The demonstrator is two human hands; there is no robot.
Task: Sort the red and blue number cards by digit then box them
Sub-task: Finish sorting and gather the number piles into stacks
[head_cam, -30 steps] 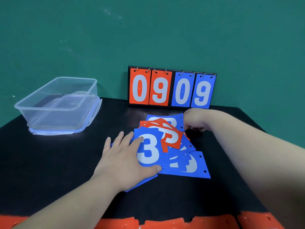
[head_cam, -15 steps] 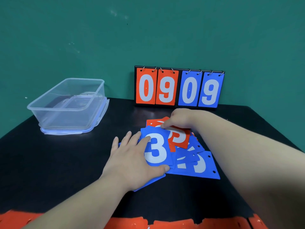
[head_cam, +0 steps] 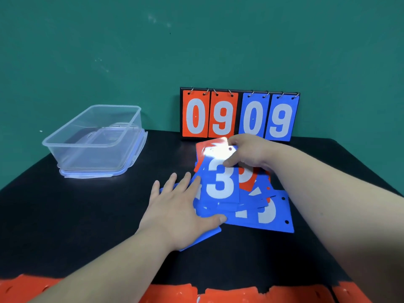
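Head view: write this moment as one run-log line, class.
left hand flat on blue cards | right hand pinching blue 3 card | clear box empty | nothing boxed

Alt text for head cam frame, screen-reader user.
A person's right hand pinches the top of a blue 3 card atop a pile of red and blue number cards on a black table, while the left hand presses flat on the pile's left side. Behind stand a flip scoreboard reading 09 09 and, to the left, a clear plastic box.
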